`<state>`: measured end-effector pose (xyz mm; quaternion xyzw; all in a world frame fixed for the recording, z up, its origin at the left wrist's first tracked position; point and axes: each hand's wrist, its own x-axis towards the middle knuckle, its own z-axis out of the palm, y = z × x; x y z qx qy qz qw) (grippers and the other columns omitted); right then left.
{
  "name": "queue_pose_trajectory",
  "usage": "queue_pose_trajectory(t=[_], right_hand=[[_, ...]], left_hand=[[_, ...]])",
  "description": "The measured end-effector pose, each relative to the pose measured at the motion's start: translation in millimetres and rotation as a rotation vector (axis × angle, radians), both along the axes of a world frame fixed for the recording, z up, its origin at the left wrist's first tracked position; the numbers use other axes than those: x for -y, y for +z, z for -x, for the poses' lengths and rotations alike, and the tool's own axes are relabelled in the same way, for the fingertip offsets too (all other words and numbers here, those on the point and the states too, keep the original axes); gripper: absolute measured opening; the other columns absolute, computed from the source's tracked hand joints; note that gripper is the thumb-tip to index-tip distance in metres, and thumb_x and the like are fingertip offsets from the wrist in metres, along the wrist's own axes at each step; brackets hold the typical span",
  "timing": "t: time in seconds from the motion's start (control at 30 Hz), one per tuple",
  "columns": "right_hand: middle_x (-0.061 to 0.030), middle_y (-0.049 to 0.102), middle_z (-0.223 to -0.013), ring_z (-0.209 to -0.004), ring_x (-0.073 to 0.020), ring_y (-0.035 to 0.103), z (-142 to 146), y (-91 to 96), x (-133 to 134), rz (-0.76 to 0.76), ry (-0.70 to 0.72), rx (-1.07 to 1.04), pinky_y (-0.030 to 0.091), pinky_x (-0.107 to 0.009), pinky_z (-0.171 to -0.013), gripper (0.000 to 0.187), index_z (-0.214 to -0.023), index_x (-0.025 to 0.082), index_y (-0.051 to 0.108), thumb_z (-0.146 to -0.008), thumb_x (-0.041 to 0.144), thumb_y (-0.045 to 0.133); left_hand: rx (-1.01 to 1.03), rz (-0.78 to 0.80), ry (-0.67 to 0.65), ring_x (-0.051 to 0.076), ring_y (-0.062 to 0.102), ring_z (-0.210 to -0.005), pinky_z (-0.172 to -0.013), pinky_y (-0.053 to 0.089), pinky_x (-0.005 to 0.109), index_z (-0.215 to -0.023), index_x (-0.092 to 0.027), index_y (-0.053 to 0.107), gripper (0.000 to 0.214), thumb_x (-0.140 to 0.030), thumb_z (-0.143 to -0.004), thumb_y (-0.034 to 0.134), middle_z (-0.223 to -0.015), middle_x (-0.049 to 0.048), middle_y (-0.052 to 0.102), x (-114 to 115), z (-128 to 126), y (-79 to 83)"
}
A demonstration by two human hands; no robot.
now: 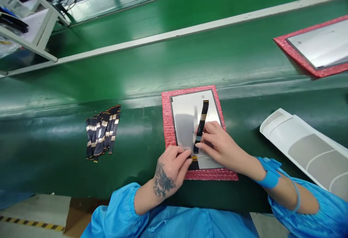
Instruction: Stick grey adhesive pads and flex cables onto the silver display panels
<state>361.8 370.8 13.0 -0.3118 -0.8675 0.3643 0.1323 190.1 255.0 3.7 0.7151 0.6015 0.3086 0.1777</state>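
Note:
A silver-backed display panel (185,109) lies on a pink foam sheet (169,122) in front of me. My right hand (217,142) pinches a black flat flex cable (201,124) by its lower part, holding it slantwise over the panel. The cable's lower end is close to a small orange-and-black connector strip (194,161) near the panel's bottom edge. My left hand (174,167) has its thumb and forefinger together at that strip; its fingertips hide what is between them. Whether the cable touches the connector, I cannot tell.
Several similar flex cables (102,133) lie in a fanned pile on the green table (136,136) to the left. At right rests a white curved sheet stack (312,147). Another panel (326,44) on pink foam sits farther back, beyond a raised ledge. A white frame (46,31) stands at upper left.

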Motion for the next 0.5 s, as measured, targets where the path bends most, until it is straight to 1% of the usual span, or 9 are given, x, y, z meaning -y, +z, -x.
queue_pose_trajectory(t=[0.07, 0.17, 0.4, 0.5], right_hand=[[-0.0094, 0.054, -0.089, -0.093, -0.0240, 0.047, 0, -5.0, 1, -0.053, 0.027, 0.002, 0.048, -0.042, -0.078, 0.026, -0.065, 0.017, 0.055, -0.091, 0.021, 0.050], [-0.0103, 0.054, -0.091, -0.096, -0.0254, 0.046, 2, -9.1, 1, -0.086, 0.048, 0.002, 0.047, -0.044, -0.080, 0.026, -0.067, 0.016, 0.058, -0.091, 0.022, 0.049], [-0.0103, 0.055, -0.097, -0.104, -0.0270, 0.045, 2, -5.9, -1, 0.012, 0.107, 0.017, 0.044, -0.045, -0.084, 0.024, -0.070, 0.016, 0.060, -0.091, 0.024, 0.051], [-0.0102, 0.056, -0.098, -0.106, -0.0277, 0.045, 3, -5.7, -1, 0.022, 0.136, 0.025, 0.043, -0.047, -0.088, 0.023, -0.070, 0.016, 0.059, -0.090, 0.023, 0.052]], left_hand=[[-0.139, -0.086, -0.037, 0.017, 0.056, -0.076, -0.068, 0.049, 0.029, -0.110, -0.013, 0.065, 0.025, -0.019, -0.089, 0.053, -0.083, 0.0076, 0.063, 10, -3, -5.2], [-0.236, -0.141, -0.052, 0.017, 0.055, -0.076, -0.068, 0.049, 0.028, -0.112, -0.014, 0.064, 0.027, -0.015, -0.088, 0.052, -0.081, 0.0064, 0.061, 18, -6, -10.6], [-0.176, -0.142, -0.086, 0.015, 0.055, -0.078, -0.069, 0.049, 0.027, -0.109, -0.018, 0.065, 0.027, -0.010, -0.086, 0.054, -0.081, 0.0047, 0.062, 19, -5, -12.7], [-0.143, -0.127, -0.102, 0.016, 0.056, -0.079, -0.069, 0.049, 0.027, -0.107, -0.019, 0.065, 0.028, -0.009, -0.085, 0.052, -0.084, 0.0046, 0.062, 21, -4, -12.3]])
